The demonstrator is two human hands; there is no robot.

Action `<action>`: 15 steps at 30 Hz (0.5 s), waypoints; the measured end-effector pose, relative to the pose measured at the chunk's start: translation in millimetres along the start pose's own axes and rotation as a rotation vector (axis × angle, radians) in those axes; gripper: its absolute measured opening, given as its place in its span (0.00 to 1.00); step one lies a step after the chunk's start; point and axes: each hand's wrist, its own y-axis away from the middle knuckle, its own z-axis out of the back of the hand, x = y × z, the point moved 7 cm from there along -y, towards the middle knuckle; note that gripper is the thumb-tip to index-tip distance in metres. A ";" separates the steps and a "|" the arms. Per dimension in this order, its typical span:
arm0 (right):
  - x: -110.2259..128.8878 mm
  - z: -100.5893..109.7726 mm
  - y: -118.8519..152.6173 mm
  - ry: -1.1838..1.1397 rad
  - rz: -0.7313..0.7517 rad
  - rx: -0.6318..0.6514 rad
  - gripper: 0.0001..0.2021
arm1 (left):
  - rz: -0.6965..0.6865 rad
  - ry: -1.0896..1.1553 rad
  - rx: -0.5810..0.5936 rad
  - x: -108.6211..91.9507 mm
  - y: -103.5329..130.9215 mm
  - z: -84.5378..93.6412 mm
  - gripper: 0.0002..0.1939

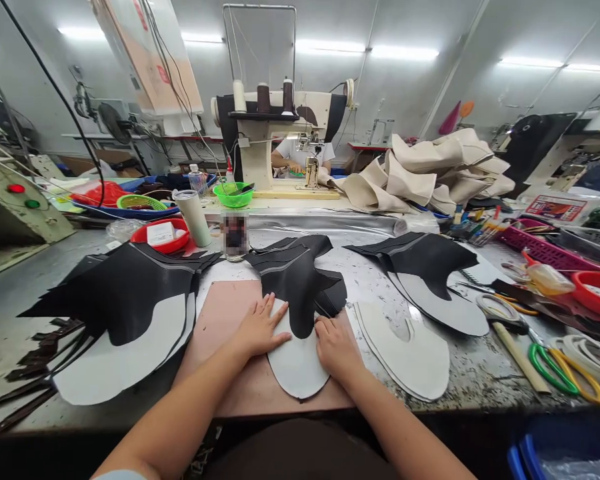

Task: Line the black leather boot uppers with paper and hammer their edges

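A black and white cut piece (300,370) lies on a pinkish board (215,340) at the table's front, its rounded white end toward me. Spread over its left edge is my left hand (263,327), fingers apart and flat. My right hand (336,345) rests at the right edge with its fingers curled together; whatever they pinch is too small to make out. Stacks of similar black and white pieces lie to the left (130,300) and right (425,267). Plain white curved pieces (420,360) sit just right of my right hand.
A sewing machine (255,153) with thread spools stands behind the table, and a person's arm shows beyond it. Beige pieces (425,167) are heaped at back right. Scissors (553,369) and a stick (520,357) lie at right; a tumbler (193,217) stands at back left.
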 end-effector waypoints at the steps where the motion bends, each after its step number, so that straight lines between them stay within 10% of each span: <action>1: 0.9 0.5 -2.5 0.023 -0.004 0.022 0.13 | -0.003 -0.003 0.000 -1.7 1.0 0.7 0.40; 15: 2.9 2.0 -0.5 -0.020 0.086 -0.044 0.09 | -0.194 0.123 -0.082 -81.2 45.1 -26.5 0.32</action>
